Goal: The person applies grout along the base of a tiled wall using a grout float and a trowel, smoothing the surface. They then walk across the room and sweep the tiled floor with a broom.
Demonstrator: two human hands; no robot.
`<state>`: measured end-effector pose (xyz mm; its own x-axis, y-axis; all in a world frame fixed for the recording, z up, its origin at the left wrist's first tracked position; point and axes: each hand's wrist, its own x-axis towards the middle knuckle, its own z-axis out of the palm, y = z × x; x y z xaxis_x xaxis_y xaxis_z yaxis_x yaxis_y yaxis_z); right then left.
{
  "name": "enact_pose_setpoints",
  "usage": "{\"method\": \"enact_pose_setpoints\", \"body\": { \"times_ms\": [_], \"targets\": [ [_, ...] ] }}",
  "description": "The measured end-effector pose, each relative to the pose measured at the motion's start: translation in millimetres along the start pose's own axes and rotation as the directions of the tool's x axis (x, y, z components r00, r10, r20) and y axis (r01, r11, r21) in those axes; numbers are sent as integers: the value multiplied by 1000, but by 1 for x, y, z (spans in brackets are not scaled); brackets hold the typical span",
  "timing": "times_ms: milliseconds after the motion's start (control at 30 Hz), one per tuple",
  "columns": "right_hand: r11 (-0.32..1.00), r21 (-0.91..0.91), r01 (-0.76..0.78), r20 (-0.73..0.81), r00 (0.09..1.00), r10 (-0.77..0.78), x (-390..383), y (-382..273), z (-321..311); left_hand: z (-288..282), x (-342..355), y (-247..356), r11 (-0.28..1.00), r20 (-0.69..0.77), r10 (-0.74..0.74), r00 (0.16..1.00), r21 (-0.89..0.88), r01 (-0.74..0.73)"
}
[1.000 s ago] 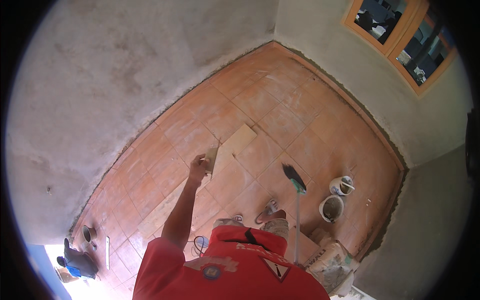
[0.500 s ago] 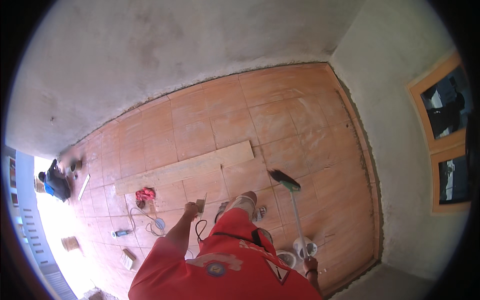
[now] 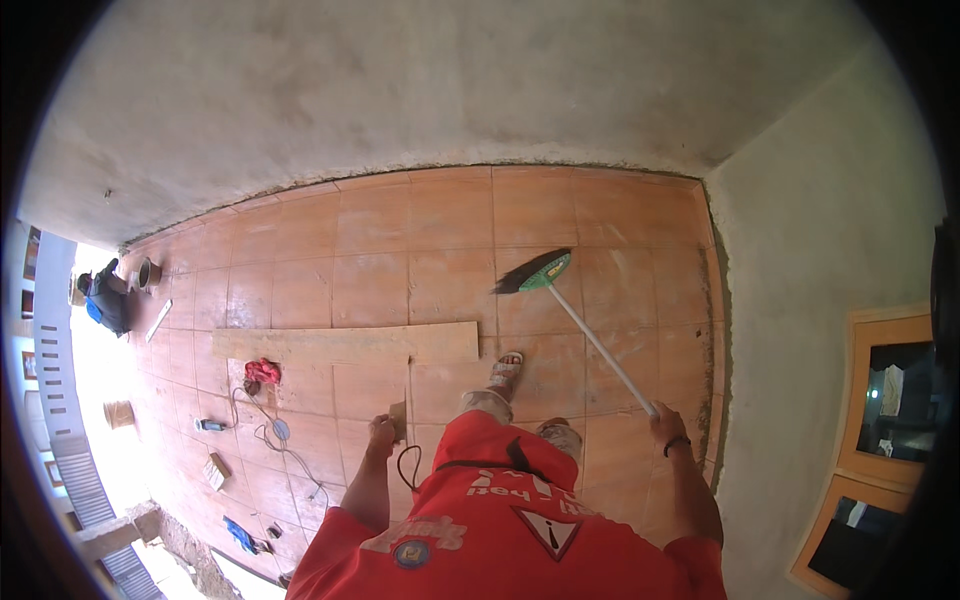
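My right hand (image 3: 665, 424) is closed around the upper end of a broom's pale handle. The broom (image 3: 548, 270) has a green head with dark bristles, which reach the tiles ahead of me. At my left side, my left hand (image 3: 382, 432) grips a small flat brown piece (image 3: 398, 418); its exact kind is unclear. A long tan board (image 3: 350, 343) lies across the floor just ahead of my feet. My sandalled foot (image 3: 507, 370) is beside the board's right end.
Left of me on the tiled floor (image 3: 450, 220) lie a red cloth (image 3: 262, 371), a loose cable (image 3: 268, 432), a blue power tool (image 3: 210, 425) and a blue item (image 3: 240, 535). Another person (image 3: 105, 298) crouches far left near a bucket (image 3: 149, 272). Bare walls border the floor; a wood-framed window (image 3: 890, 400) is at right.
The broom has swung forward and left, with my right hand moving forward and out. One foot has stepped ahead. The white buckets by my right side have gone from view.
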<state>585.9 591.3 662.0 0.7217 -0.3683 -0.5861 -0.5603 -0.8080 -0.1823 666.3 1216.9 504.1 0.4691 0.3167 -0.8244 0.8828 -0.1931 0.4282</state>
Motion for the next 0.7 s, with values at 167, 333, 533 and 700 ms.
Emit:
{"method": "enact_pose_setpoints", "body": {
  "times_ms": [167,333,533,700],
  "targets": [
    [991,57,-125,241,965,108,88,-69,-103,68,-62,146,966,-25,141,990,-216,-143],
    [938,23,347,152,926,-347,254,-45,-103,118,-99,191,930,-161,160,974,-305,-204],
    [810,-103,577,354,782,-512,467,-189,-131,209,-199,83,871,-389,-299,871,-485,83],
    [842,-221,493,466,812,-353,561,-245,-140,317,-321,33,789,-471,-585,660,-518,330]
  ]
}}
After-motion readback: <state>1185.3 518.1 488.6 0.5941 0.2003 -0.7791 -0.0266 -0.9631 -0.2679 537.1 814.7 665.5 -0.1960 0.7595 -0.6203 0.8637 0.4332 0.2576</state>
